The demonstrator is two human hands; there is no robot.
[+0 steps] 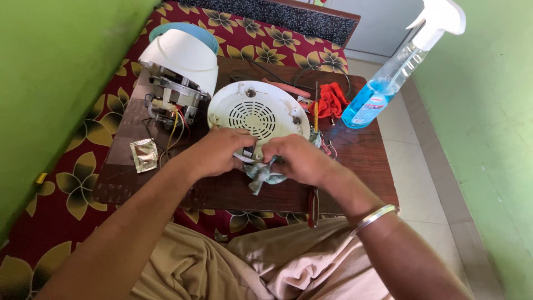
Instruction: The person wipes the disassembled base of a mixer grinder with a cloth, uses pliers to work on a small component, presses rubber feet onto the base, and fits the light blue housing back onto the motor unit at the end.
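Observation:
A round white plastic base plate (258,111) with a central vent grille lies on a low dark wooden table (222,189). My left hand (219,153) grips its near edge. My right hand (297,158) presses a crumpled pale blue-green cloth (264,175) against the same edge of the plate. On the right wrist sits a metal bangle (375,216). Behind the plate to the left stands the rest of the appliance (177,72): a white dome housing over an exposed motor with coloured wires.
A spray bottle (388,72) of blue liquid hangs near the table's right corner. A red cloth (331,100), a yellow-handled tool (316,114) and a pink-handled tool (286,88) lie behind the plate. A small foil packet (144,154) lies left. A red-handled screwdriver (313,205) rests at the front edge.

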